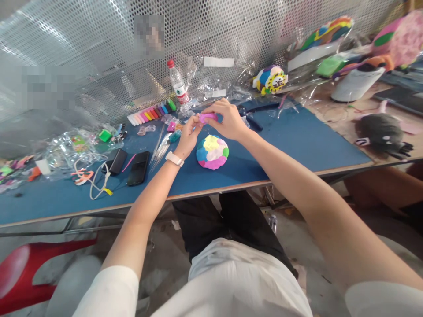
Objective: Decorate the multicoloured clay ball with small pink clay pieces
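Observation:
Both my hands are raised over the blue table (297, 141), pinching one small lump of pink clay (208, 117) between them. My left hand (190, 134), with a white wristband, grips its left end. My right hand (228, 119) curls over its right end. Just below them on the table sits a dome-shaped model (212, 152) covered in patches of pink, yellow, blue and green clay.
A row of coloured clay sticks (152, 113) and a plastic bottle (177, 82) stand at the back. Two dark phones (130, 165), a white cable (95, 178) and plastic wrappers lie at the left. Finished colourful models (270, 79) sit at the back right. A red stool (23, 273) is at the lower left.

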### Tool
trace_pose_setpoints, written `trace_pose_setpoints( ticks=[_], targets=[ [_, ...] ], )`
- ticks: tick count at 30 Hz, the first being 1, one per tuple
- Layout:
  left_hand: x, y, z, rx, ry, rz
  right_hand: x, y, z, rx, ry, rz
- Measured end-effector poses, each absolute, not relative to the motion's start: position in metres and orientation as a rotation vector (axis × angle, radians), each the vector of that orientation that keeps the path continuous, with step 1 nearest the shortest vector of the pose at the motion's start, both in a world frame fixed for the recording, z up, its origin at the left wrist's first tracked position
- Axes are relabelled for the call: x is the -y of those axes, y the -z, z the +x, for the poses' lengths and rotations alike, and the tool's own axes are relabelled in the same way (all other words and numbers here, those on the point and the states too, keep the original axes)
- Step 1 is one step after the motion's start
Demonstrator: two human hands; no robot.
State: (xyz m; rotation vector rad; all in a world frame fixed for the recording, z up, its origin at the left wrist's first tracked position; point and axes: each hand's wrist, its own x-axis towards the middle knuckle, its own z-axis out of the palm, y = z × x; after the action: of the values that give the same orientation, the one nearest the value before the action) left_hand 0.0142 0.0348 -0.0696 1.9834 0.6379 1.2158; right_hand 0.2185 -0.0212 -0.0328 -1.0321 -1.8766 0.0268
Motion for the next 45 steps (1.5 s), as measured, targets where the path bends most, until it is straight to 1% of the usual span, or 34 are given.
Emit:
trace_pose_setpoints(
  ticks=[8,15,22,26,29,33,40,42,45],
  targets=[
    [-0.032,0.076,0.019,-0.652,-1.203,1.925,0.013,0.047,0.212,1.850,-0.085,-1.119],
    [-0.031,0.064,0.017,-0.776,-1.202,1.732,0.007,0.048,0.209,1.742,-0.193,-1.115],
    [-0.025,0.059,0.013,-0.549,-1.082,1.627,-0.008,0.051,0.216,1.581,-0.236,-1.060],
    [-0.030,0.063,0.014,-0.508,-1.093,1.461,-0.004,0.054,0.217,1.670,-0.173,-0.946],
    [-0.029,0.064,0.016,-0.461,-1.081,1.337,0.000,0.060,0.213,1.717,-0.184,-0.861],
    [-0.020,0.060,0.022,-0.444,-1.070,1.214,-0.001,0.067,0.207,1.685,-0.161,-0.874],
    [-0.011,0.056,0.029,-0.440,-1.020,1.349,-0.005,0.068,0.212,1.752,-0.016,-0.892],
    [-0.018,0.062,0.028,-0.470,-1.037,1.415,-0.005,0.067,0.213,1.742,-0.058,-0.897],
    [-0.033,0.074,0.022,-0.530,-1.120,1.536,-0.005,0.064,0.211,1.619,-0.216,-0.888]
  ],
)
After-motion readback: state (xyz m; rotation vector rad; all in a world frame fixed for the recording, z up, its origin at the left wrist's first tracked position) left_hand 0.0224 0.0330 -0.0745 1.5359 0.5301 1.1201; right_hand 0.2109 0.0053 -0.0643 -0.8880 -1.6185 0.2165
